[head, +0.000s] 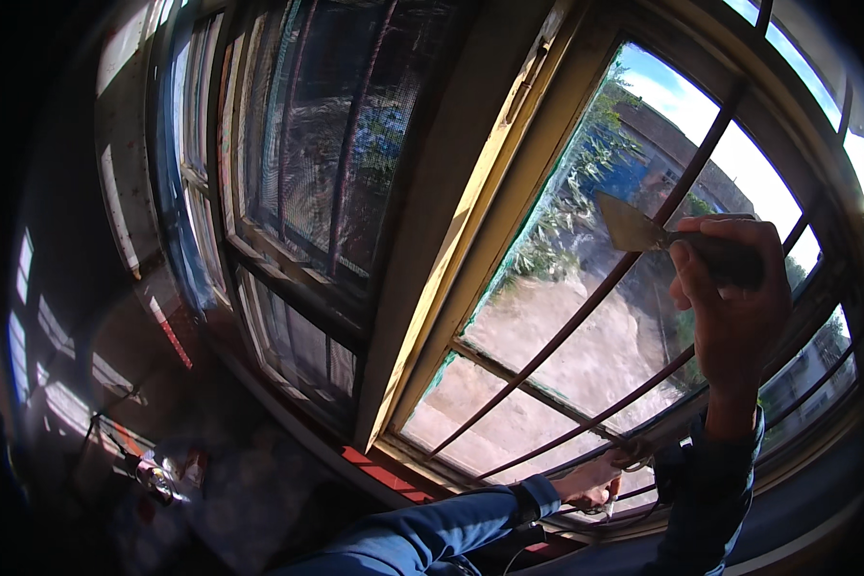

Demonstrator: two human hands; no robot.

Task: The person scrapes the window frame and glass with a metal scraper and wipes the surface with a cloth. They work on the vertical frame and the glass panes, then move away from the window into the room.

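Note:
My right hand (pixel 738 288) is raised in front of the window, gripping the dark handle of a putty knife (pixel 630 225). Its flared metal blade points left, over a window pane (pixel 583 309); whether it touches the glass cannot be told. Below and to the left, my left hand (pixel 590 481) is at the window's lower rail, beside the bars, with its fingers partly hidden. Something small and pale shows at its fingertips, too small to name. Greenish residue lines the pane's edges along the yellowish wooden window frame (pixel 432 317).
Slanting metal bars (pixel 569 324) cross the window. To the left, another barred window with a mesh screen (pixel 317 144) stands beyond a wide post. A red sill (pixel 385 475) runs below. A shiny object (pixel 157 481) lies at the lower left, near a thin dark stand or cord.

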